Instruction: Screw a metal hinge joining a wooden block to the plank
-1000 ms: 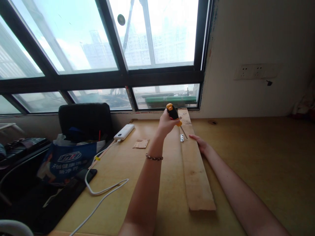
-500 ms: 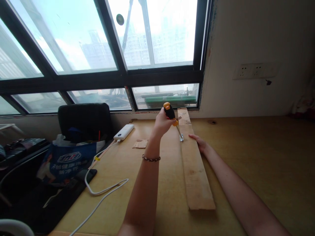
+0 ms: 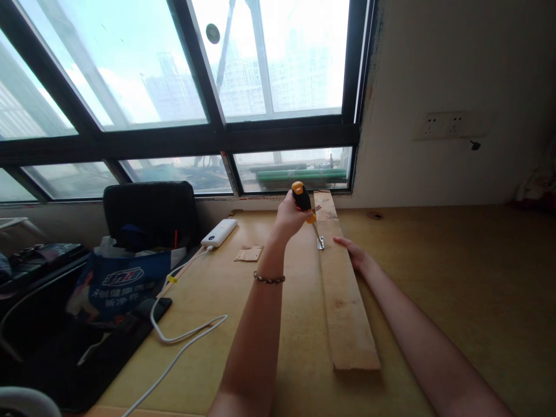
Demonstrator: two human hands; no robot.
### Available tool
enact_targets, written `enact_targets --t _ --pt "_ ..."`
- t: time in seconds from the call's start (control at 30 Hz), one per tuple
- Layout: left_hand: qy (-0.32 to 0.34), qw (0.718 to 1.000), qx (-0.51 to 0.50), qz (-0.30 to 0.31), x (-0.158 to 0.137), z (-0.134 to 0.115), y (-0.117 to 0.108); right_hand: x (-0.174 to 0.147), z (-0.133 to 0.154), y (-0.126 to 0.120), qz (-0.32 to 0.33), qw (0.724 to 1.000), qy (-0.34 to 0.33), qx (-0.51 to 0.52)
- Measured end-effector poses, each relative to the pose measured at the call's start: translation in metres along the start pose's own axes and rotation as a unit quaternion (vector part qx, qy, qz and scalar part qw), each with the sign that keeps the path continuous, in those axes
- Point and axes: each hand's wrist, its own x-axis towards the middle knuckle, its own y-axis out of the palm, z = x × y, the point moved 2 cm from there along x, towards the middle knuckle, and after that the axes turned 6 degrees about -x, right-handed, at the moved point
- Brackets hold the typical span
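Observation:
My left hand [image 3: 292,213] is closed round the black and yellow handle of a screwdriver [image 3: 300,196]. The screwdriver leans, and its shaft runs down to a small metal plate [image 3: 320,242], perhaps a hinge, on the left edge of a long wooden plank [image 3: 347,307]. Whether the tip sits in a screw is too small to tell. Across the plank, my right hand [image 3: 354,252] grips its right edge, with fingertips on the top face and the rest of the hand against the side.
The plank lies on a wooden table [image 3: 456,278] that reaches to the window and wall. To the left are a torn brown scrap [image 3: 249,253], a white power bank [image 3: 219,233] with a cable [image 3: 191,341], a blue bag [image 3: 124,284] and a black chair [image 3: 150,208].
My left hand and the screwdriver handle have shifted very slightly to the right. My right hand and the plank stay in place.

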Motion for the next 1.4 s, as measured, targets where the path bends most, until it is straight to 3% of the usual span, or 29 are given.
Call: enact_targets --t 0.27,0.57,0.73,1.0,1.17,1.4 --pt "-0.02 1.0 -0.019 0.002 -0.004 -0.002 0.003 0.001 -0.001 -0.002 0.005 1.0 -0.011 -0.002" --pt "-0.065 0.998 0.019 -0.015 0.003 0.016 0.0 0.005 -0.002 -0.006 0.016 1.0 -0.008 -0.005" --pt "-0.056 0.998 -0.03 -0.022 0.0 0.007 -0.001 0.006 -0.003 -0.008 0.026 1.0 -0.003 0.003" --pt "-0.065 0.996 -0.058 0.023 -0.007 -0.006 0.007 0.006 -0.003 -0.008 0.033 0.999 -0.005 0.002" --pt "-0.079 0.992 -0.096 0.015 -0.012 -0.023 -0.002 0.005 -0.003 -0.006 0.018 1.0 0.002 0.001" --pt "-0.124 0.988 -0.093 -0.002 -0.013 -0.028 -0.018 0.005 -0.002 -0.005 0.033 0.999 0.002 0.007"
